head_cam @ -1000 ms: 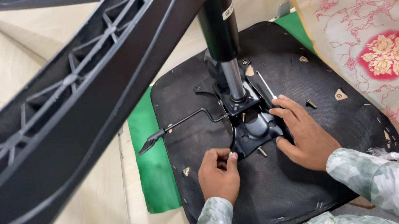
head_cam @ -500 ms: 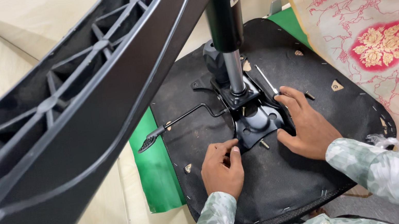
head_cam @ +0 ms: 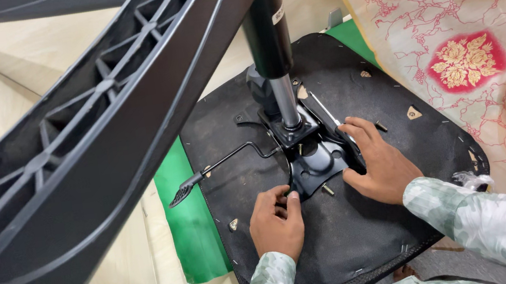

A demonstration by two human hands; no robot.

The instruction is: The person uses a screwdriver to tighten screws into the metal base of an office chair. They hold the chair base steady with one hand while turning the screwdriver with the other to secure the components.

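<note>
1. While my left hand [head_cam: 275, 222] pinches a small bolt at the black metal mounting plate [head_cam: 316, 161], fastening seems underway.
2. My right hand [head_cam: 376, 161] lies flat, steadying it on the upturned black seat base [head_cam: 372, 237].
3. Next needs careful thread alignment.

Floor [head_cam: 26, 75], cream-coloured covering with a crease running across it: bears a green sheet [head_cam: 194, 236], upon which lies an upturned black seat pan [head_cam: 359, 239], with a red-and-gold floral cloth [head_cam: 483, 44] spread at the right edge beside the pan.
</note>
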